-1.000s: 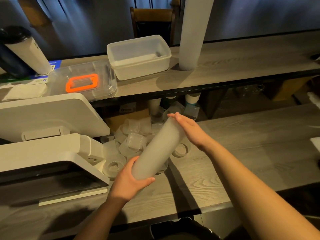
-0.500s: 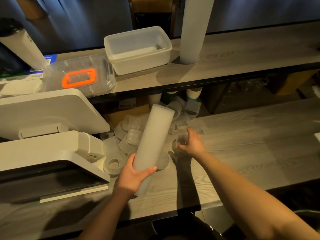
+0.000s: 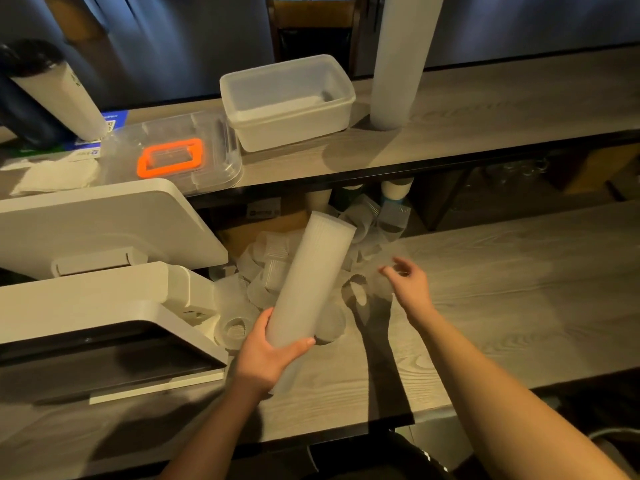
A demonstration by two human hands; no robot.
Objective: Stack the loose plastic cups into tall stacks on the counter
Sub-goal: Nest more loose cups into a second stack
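**A:** Where do things stand for you right now?

**B:** Your left hand is wrapped around the lower part of the stack of cups, thumb across the front. It leans away from you toward the right, its foot near the front of the table and its open top over the pile of loose cups. Your right hand holds nothing that I can make out; its fingers are loosely spread and blurred, just above a loose cup lying on its side.

**A:** What worries you most?

**B:** The lean. You grip the stack low, so the upper cups are kept on only by friction. Tip it further, or jolt it while you reach, and I think the top section could slide off into the pile.

**A:** And the reach itself?

**B:** These cups look thin and light. Pinch one too hard and it may buckle; brush its neighbours and they may roll toward the shelf edge, where more cups already sit jumbled beneath the upper counter.

**A:** Anything else?

**B:** The white terminal sits just beside the pile on your left, so a swing of the stack could knock it. And a crooked cup could jam instead of nesting, so line up the rims before you press.
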